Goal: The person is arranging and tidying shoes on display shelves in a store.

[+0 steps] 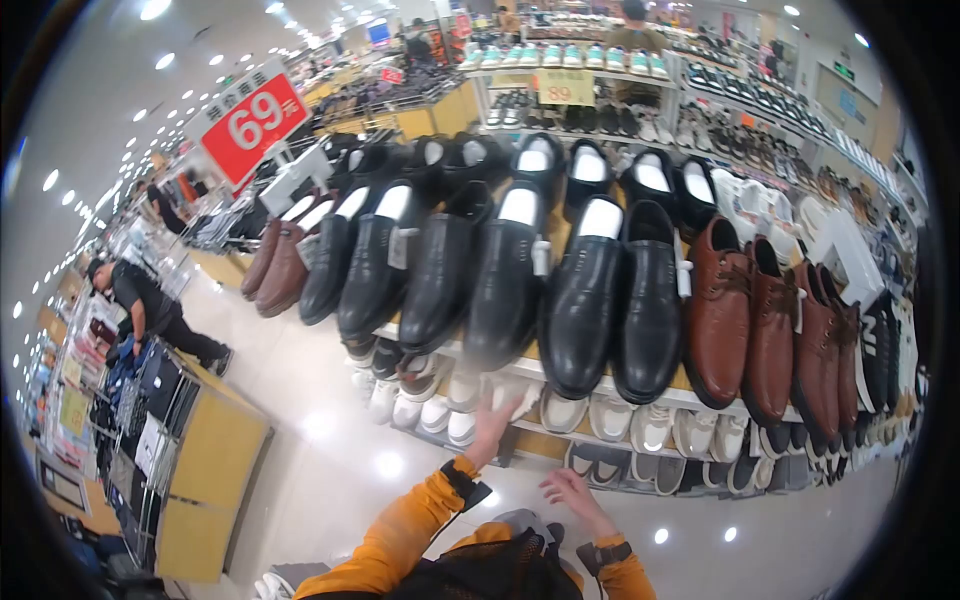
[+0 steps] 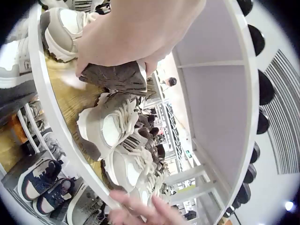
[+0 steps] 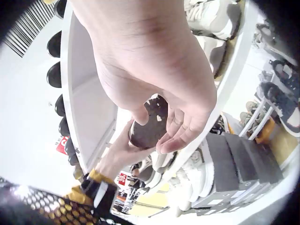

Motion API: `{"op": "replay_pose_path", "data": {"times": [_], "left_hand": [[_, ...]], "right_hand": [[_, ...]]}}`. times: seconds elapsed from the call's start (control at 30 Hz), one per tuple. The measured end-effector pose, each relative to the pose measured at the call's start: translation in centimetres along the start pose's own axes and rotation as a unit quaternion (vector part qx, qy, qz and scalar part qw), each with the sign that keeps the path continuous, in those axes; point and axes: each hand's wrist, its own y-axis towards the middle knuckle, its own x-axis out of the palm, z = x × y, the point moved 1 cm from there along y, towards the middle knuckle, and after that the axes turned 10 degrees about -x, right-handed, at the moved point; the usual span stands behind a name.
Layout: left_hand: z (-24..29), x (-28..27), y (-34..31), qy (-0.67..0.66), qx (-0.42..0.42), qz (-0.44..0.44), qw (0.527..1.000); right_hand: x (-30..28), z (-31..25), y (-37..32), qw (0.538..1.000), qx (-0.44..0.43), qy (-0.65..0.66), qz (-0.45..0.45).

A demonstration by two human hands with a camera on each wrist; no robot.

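My left hand [image 1: 490, 428] reaches to the lower shelf and grips a white sneaker [image 1: 512, 390], blurred in the head view. Its dark, patterned sole [image 2: 117, 77] faces outward in the left wrist view, below the hand; the palm hides much of the upper. Other off-white sneakers [image 2: 110, 126] with pale laces stand beside it on the shelf. My right hand [image 1: 578, 495] hangs to the right and nearer my body, its fingers loosely bent around nothing. From the right wrist, this hand [image 3: 154, 70] overlaps the held sneaker's sole [image 3: 152, 124], with the left hand beyond.
Black leather shoes [image 1: 505, 280] and brown lace-ups [image 1: 720, 310] line the shelf above my hands. Grey shoeboxes [image 3: 239, 164] are stacked low beside the rack. A person [image 1: 145, 300] bends over a clothes stand at left. A red price sign [image 1: 255, 125] rises above the display.
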Motion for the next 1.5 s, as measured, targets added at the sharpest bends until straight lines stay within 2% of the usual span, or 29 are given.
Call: {"op": "replay_pose_path", "data": {"times": [0.1, 0.13, 0.2, 0.23, 0.27, 0.33, 0.37, 0.43, 0.5, 0.57, 0.63, 0.67, 0.7, 0.73, 0.77, 0.83, 0.87, 0.9, 0.93, 0.97, 1.0, 1.03, 1.07, 1.13, 1.17, 1.2, 1.23, 1.37, 1.5], "left_hand": [[-0.3, -2.5, -3.3, 0.028, 0.007, -0.045, 0.999], [-0.6, -3.6, -4.3, 0.022, 0.007, -0.033, 0.999], [-0.9, -6.0, -6.2, -0.01, -0.022, -0.132, 0.991], [-0.8, -7.3, -6.9, -0.019, -0.018, -0.118, 0.993], [-0.8, -8.7, -7.7, -0.002, -0.03, -0.151, 0.988], [0.2, -10.9, -9.9, 0.02, -0.061, -0.222, 0.973], [0.6, -12.0, -10.4, 0.013, -0.06, -0.21, 0.976], [1.2, -13.5, -11.3, 0.15, -0.023, -0.26, 0.954], [1.8, -14.2, -11.5, 0.171, -0.013, -0.277, 0.945], [2.7, -14.3, -11.5, 0.229, -0.029, -0.343, 0.91], [2.6, -14.0, -9.7, 0.263, -0.032, -0.394, 0.88], [2.3, -13.6, -8.8, 0.294, -0.038, -0.441, 0.847], [3.0, -12.6, -8.5, 0.302, -0.041, -0.453, 0.838], [4.2, -11.1, -8.5, 0.355, -0.029, -0.477, 0.803], [4.8, -9.7, -8.3, 0.404, -0.013, -0.499, 0.766], [4.9, -6.9, -7.2, 0.391, -0.026, -0.539, 0.745], [5.2, -5.4, -7.1, 0.392, 0.011, -0.568, 0.724], [5.3, -4.1, -6.9, 0.391, 0.046, -0.594, 0.702], [5.1, -2.9, -6.6, 0.392, 0.046, -0.595, 0.7], [4.9, -1.7, -6.1, 0.373, 0.061, -0.615, 0.692], [4.8, -0.7, -5.5, 0.354, 0.076, -0.632, 0.685], [5.3, 0.0, -5.5, 0.334, 0.091, -0.646, 0.681], [5.4, 0.4, -5.5, 0.334, 0.092, -0.639, 0.687], [6.8, 1.2, -6.5, 0.256, 0.086, -0.406, 0.873], [4.0, 1.9, -4.3, 0.253, 0.086, -0.399, 0.877], [-0.6, 2.2, -0.7, 0.288, 0.186, -0.207, 0.916], [-3.4, 2.2, 1.0, 0.312, 0.276, -0.009, 0.909], [-7.6, 3.6, 1.6, 0.34, 0.257, 0.088, 0.901], [-7.8, 5.1, 1.6, 0.284, 0.184, 0.05, 0.94]], "right_hand": [[1.0, -2.2, 2.4, 0.997, -0.067, 0.034, 0.023], [1.0, -2.4, 2.7, 0.997, -0.064, 0.031, 0.011], [0.0, -3.1, 3.5, 0.984, -0.058, 0.168, 0.032], [0.5, -4.4, 3.9, 0.97, -0.053, 0.234, 0.041], [0.7, -5.8, 3.4, 0.971, -0.039, 0.233, 0.039], [0.5, -7.2, 2.5, 0.96, -0.025, 0.28, -0.001], [0.7, -7.8, 2.0, 0.943, -0.016, 0.33, -0.026], [0.9, -8.1, 1.2, 0.938, 0.019, 0.346, -0.004], [-1.3, -6.2, -0.1, 0.904, 0.067, 0.421, -0.045], [-1.5, -6.4, -2.3, 0.948, 0.031, 0.28, -0.145], [-2.5, -6.3, -5.1, 0.933, 0.031, 0.304, -0.193], [-3.3, -5.0, -6.1, 0.933, 0.024, 0.31, -0.182], [-4.3, -3.4, -7.4, 0.909, 0.072, 0.388, -0.135], [-5.3, -1.7, -8.8, 0.875, 0.117, 0.462, -0.088], [-9.1, 3.7, -11.5, 0.874, 0.108, 0.467, -0.079], [-11.9, 9.4, -12.5, 0.944, 0.067, 0.322, -0.012], [-13.4, 11.9, -12.7, 0.968, 0.049, 0.243, 0.02], [-13.3, 11.8, -13.9, 0.968, 0.047, 0.244, 0.023], [-11.8, 9.8, -15.7, 0.998, 0.017, 0.045, 0.031], [-10.9, 8.7, -16.5, 0.987, -0.014, -0.156, 0.036], [-12.4, 12.3, -16.9, 0.97, -0.025, 0.201, 0.137], [-12.7, 12.0, -16.2, 0.97, -0.025, 0.2, 0.132], [-12.2, 12.3, -15.8, 0.97, -0.035, 0.204, 0.127], [-12.4, 12.7, -14.8, 0.97, -0.05, 0.209, 0.117], [-12.1, 12.4, -14.4, 0.969, -0.059, 0.211, 0.114], [-11.8, 12.1, -14.3, 0.968, -0.068, 0.214, 0.114], [-11.3, 11.9, -14.2, 0.966, -0.079, 0.218, 0.118], [-8.5, 11.1, -15.3, 0.947, -0.135, 0.243, 0.159], [-6.4, 9.5, -16.6, 0.926, -0.188, 0.257, 0.201]]}}
